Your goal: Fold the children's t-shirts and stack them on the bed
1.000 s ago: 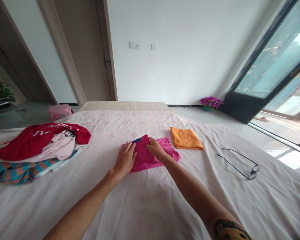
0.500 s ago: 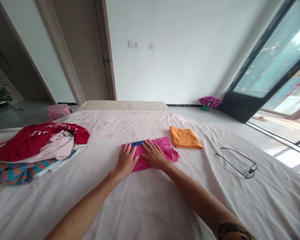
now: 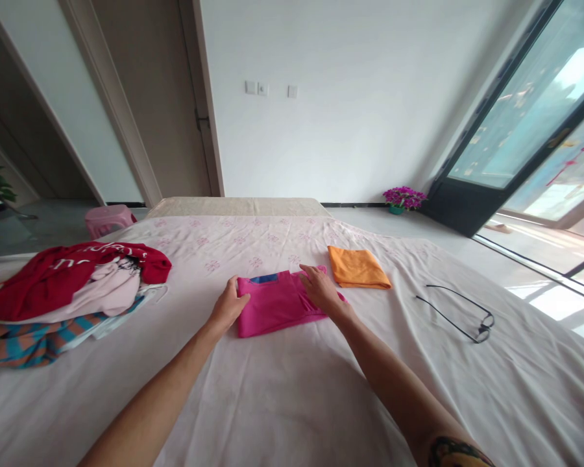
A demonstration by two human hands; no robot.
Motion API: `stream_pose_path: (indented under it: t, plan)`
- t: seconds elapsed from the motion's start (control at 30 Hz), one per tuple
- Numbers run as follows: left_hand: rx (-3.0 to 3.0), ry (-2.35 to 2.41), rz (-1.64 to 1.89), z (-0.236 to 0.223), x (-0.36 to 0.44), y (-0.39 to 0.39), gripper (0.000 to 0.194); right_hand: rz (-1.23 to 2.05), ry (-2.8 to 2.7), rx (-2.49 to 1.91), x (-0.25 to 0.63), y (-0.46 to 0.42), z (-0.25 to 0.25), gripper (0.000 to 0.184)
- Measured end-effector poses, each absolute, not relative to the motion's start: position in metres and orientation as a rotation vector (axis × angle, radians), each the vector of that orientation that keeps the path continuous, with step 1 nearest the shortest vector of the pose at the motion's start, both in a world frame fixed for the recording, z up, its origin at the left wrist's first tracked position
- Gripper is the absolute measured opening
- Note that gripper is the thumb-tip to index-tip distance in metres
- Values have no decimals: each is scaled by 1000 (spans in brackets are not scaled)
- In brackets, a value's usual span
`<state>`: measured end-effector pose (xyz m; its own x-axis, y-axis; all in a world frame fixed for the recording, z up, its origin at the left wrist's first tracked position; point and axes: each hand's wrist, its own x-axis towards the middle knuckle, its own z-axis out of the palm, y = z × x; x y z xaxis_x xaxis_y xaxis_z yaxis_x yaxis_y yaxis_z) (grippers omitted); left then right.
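A folded pink garment (image 3: 272, 308) lies flat on the sheet in front of me, with a strip of blue showing at its far edge. At its left end is my left hand (image 3: 228, 303), the thumb on top of the cloth and the fingers curled at the edge. Over the right part of the same garment, my right hand (image 3: 324, 290) has its fingers stretched out and apart. Some of the pink cloth is hidden beneath it. Just beyond that hand rests a folded orange cloth (image 3: 360, 267).
Heaped clothes, with a red garment (image 3: 34, 279) on top and a striped one (image 3: 34, 344) below, lie at the left. Black-framed glasses (image 3: 481, 331) rest at the right on the pale sheet (image 3: 272, 402). A pink stool (image 3: 108, 220) stands past the far left edge.
Both hands were flat on the pink garment. My left hand has moved left to its edge, and my right hand has shifted right, uncovering the middle of the cloth.
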<state>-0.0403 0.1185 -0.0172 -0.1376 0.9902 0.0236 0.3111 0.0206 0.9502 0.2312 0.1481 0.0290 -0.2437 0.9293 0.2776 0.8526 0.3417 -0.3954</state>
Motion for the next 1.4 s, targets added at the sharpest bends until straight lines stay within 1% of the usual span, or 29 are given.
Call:
stream_pose_path:
  t: [0.1,0.23,0.3,0.4,0.43,0.5,0.57,0.63,0.73,0.87,1.0,1.23,1.4]
  plan:
    - [1268,1535,1189,-7,-49,111,71,202,-2138,-1525,234,147,29,43]
    - [1133,1583,1213,6,-104,102,72,199,-2155,-1414,232,140,29,39]
    - [1200,1768,1110,7,-136,100,71,202,-2189,-1331,227,135,27,39]
    - [1504,2189,867,1,-161,98,65,196,-2291,-1255,216,127,19,45]
    - [1659,2288,804,-1,-160,97,61,199,-2335,-1256,212,125,16,48]
    - [1998,2326,769,-7,-145,94,52,211,-2415,-1286,206,122,8,53]
    - [2263,2206,827,-14,-120,91,47,222,-2458,-1323,203,120,1,55]
    - [2399,2067,836,-20,-94,88,49,219,-2453,-1363,202,120,-4,54]
    - [2492,1974,720,-29,-67,82,54,202,-2380,-1455,203,121,-8,52]
    - [2573,2002,633,-37,-60,75,56,181,-2323,-1497,204,122,-12,51]
    - [2626,2010,633,-37,-62,72,56,183,-2311,-1479,205,122,-14,50]
    - [2659,1965,686,-39,-62,68,62,170,-2308,-1458,206,121,-12,48]
    - [2650,1968,726,-38,-61,67,59,179,-2311,-1459,207,121,-13,48]
